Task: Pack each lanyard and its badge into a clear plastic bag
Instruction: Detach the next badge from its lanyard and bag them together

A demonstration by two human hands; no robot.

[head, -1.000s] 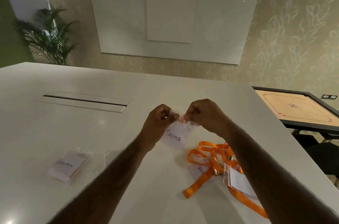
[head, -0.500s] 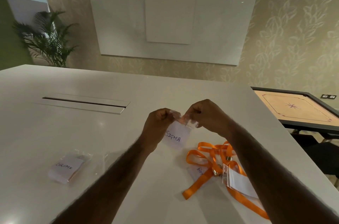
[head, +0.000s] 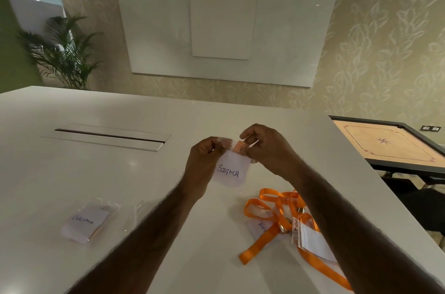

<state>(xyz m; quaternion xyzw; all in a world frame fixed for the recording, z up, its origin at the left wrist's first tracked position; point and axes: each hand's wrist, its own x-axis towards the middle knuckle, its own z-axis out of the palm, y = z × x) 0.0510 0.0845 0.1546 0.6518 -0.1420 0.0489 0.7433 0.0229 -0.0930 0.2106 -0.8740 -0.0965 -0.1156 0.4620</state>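
Above the white table I hold a clear plastic bag with a badge marked SIGMA and a bit of orange lanyard showing at its top. My left hand pinches the bag's top left edge. My right hand pinches the top right edge, fingers curled. A packed bag marked CHROME lies at the near left. Loose orange lanyards with a clear badge holder lie under my right forearm, partly hidden, next to a card with partly covered writing.
A recessed cable slot runs across the table's far left. The table's right edge falls off beside a carrom board on a dark stand. A potted plant and a whiteboard stand behind.
Both hands have stayed at the top of the SIGMA bag, with the right fingers shifting slightly along its edge. The orange lanyard tip shows more at the bag's mouth.
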